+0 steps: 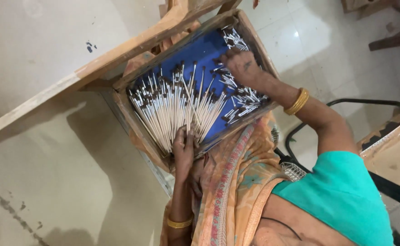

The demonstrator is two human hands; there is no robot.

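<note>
Across the person's lap sits a shallow wooden tray with a blue lining [204, 52], tilted, its far rim against a slanted wooden beam [118, 54]. Landmark: the tray.

Contents: a fanned bundle of thin white sticks with dark brown tips [172, 107] lies over the tray's middle and near side, tips pointing to the far rim. A looser scatter of the same sticks [238, 98] lies crosswise along the tray's right side and far right corner.

Left hand [184, 150]: at the tray's near rim, fingers curled closed around the gathered lower ends of the fanned bundle; grip looks firm, sticks spread out above it. Gold bangle [179, 223] on that wrist.

Right hand [242, 67]: inside the tray toward its far right corner, palm down, fingers bent onto the loose sticks; fingertips hidden, so whether any stick is pinched cannot be told. Gold bangles [297, 101] on that wrist, just outside the tray's right rim.

Below the tray: orange patterned cloth [236, 182] and a teal sleeve [341, 191].
</note>
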